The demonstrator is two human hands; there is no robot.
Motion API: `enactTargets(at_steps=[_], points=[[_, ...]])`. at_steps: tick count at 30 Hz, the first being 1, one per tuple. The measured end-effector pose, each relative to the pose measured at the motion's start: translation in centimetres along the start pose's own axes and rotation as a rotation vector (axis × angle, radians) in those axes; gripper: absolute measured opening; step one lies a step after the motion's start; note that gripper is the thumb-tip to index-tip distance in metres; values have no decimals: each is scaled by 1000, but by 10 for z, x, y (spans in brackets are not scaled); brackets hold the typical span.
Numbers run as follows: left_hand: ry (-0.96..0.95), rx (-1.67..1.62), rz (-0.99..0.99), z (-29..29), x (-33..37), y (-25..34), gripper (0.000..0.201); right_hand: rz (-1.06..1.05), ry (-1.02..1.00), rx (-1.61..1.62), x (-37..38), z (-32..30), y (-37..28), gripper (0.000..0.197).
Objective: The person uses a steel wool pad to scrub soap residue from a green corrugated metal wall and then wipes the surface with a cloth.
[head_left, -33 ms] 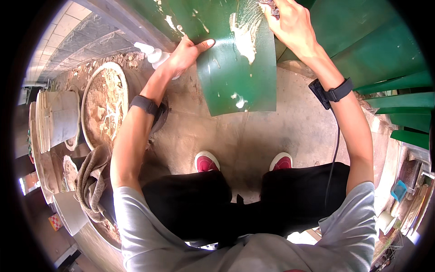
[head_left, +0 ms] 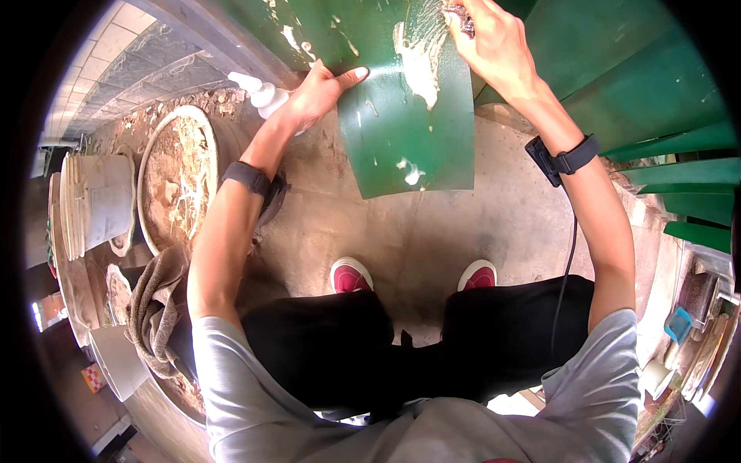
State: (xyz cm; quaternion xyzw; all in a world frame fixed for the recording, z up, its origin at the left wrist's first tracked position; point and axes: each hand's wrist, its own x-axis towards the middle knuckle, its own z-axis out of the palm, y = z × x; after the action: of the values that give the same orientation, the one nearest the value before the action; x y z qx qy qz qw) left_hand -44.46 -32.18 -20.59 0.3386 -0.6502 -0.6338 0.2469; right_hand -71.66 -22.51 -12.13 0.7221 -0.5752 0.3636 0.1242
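Note:
A glossy green sheet (head_left: 417, 150) hangs in front of me, smeared with white foam (head_left: 421, 65) and scattered white drops. My left hand (head_left: 316, 96) grips its left edge, thumb lying on the front face and fingers partly hidden behind. At the upper right of the sheet, my right hand (head_left: 494, 46) is closed around a dark, metallic-looking scouring pad (head_left: 461, 19), held against the wet surface beside the foam. A white spray bottle (head_left: 266, 96) stands just left of my left wrist.
Left of me is a large round planter (head_left: 204, 131) of dry soil and plant debris, with a brown cloth (head_left: 158, 309) nearer. More green panels (head_left: 617, 62) stand at the right. My red shoes (head_left: 351, 275) rest on the concrete floor (head_left: 409, 231).
My right hand has moved slightly downward with the scouring pad, which now shows more. The green sheet has shifted a little to the right. My left hand keeps its hold.

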Motion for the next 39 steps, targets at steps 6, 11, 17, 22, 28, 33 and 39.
enactTargets(at_steps=[6,11,17,22,28,33,39], points=[[34,-3,67,-19,4,0,31,-136,-58,123,-7,30,-21,22],[-27,28,-42,-20,14,-3,29,-154,-197,51,-19,32,-18,17],[-105,216,-43,-14,18,7,30,-41,119,92,30,-46,-10,22],[-70,-234,-33,-25,14,-25,46,-166,-171,-2,-4,28,-21,21],[41,12,-153,-37,10,-12,39,-168,69,18,25,-26,-28,12],[-12,-22,-193,-27,14,-9,41,-84,-138,-16,-9,6,-27,17],[-21,53,-117,-30,8,-1,42,-177,124,-16,32,-43,-47,24]])
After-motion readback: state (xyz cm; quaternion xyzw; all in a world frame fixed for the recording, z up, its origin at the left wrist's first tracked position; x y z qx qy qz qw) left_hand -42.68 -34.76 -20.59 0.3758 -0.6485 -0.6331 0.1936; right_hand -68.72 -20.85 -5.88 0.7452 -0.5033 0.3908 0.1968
